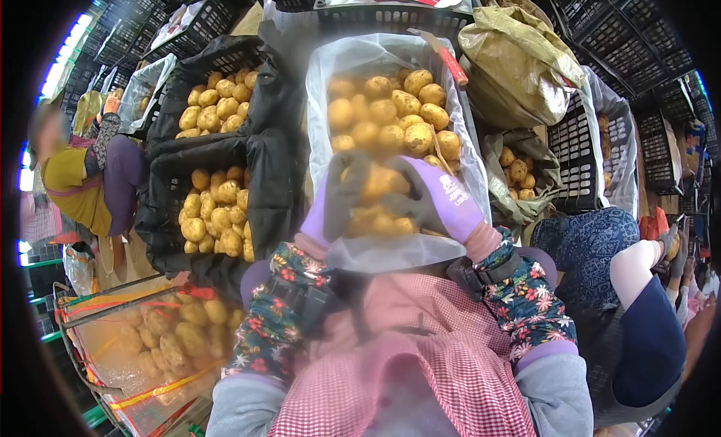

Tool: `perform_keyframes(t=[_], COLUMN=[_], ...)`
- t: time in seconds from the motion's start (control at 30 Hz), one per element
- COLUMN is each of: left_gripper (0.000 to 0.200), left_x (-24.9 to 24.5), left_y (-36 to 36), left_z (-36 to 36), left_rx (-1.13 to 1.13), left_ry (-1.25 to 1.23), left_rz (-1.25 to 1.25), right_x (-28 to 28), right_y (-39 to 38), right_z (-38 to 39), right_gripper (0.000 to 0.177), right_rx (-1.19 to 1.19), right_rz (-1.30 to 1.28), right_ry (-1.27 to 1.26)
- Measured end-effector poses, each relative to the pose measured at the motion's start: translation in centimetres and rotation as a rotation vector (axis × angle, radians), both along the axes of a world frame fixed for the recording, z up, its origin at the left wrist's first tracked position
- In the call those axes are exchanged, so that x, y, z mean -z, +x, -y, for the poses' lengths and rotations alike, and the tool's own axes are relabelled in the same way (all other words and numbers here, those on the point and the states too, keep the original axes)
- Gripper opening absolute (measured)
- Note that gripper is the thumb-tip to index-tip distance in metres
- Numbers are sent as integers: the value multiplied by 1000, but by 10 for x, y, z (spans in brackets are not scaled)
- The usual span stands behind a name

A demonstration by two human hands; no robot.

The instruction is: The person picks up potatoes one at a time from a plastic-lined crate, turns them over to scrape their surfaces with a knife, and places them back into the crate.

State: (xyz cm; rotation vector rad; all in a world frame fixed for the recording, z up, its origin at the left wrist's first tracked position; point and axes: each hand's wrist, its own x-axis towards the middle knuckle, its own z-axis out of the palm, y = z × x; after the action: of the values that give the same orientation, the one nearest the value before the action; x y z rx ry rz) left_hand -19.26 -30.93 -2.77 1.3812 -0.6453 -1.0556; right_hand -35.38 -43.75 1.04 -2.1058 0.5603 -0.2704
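My left hand and my right hand, in purple gloves with dark grey fingers, are close together over the near half of a lined crate. Between them they grip a potato, its outline hazy, with fingers curled around it from both sides. Many loose potatoes fill the crate beneath and beyond my hands. A thin stick-like stem lies across the potatoes, just past my right hand. At the crate's far right rim rests a tool with a red handle.
Two black-lined crates of potatoes stand at left, above a clear bag of potatoes. Right of my crate are a tan sack and an open sack of potatoes. Co-workers sit at left and right.
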Motion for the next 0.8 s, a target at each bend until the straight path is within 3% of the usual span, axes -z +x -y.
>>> perform_keyframes(t=[0.03,0.13,0.27,0.4,0.5,0.57,0.63,0.67,0.73,0.8], left_gripper=[35,39,40,37,34,35,37,38,40,41], left_x=[-2,-3,13,12,13,21,9,2,-26,-40], left_y=[-5,-17,-20,-25,-22,-17,-19,-26,-33,-31], left_z=[1,1,5,5,4,3,-3,-4,4,10], left_rx=[7,19,-39,-83,-5,86,69,14,-58,-69], left_ry=[0,16,21,62,-105,-18,12,-21,-28,-4], left_rz=[21,163,-15,-46,253,531,352,32,-436,-637], right_x=[-7,2,-4,20,35,70,55,52,31,18], right_y=[0,0,-3,-6,-5,-4,5,6,7,9], right_z=[-4,1,4,8,11,22,25,28,25,19], right_gripper=[46,39,32,24,21,27,38,42,45,49], right_rx=[0,-100,-79,-21,169,196,254,274,167,8], right_rz=[-28,-18,-24,1,-12,248,133,101,167,247], right_ry=[-142,-247,-35,18,121,368,428,395,377,259])
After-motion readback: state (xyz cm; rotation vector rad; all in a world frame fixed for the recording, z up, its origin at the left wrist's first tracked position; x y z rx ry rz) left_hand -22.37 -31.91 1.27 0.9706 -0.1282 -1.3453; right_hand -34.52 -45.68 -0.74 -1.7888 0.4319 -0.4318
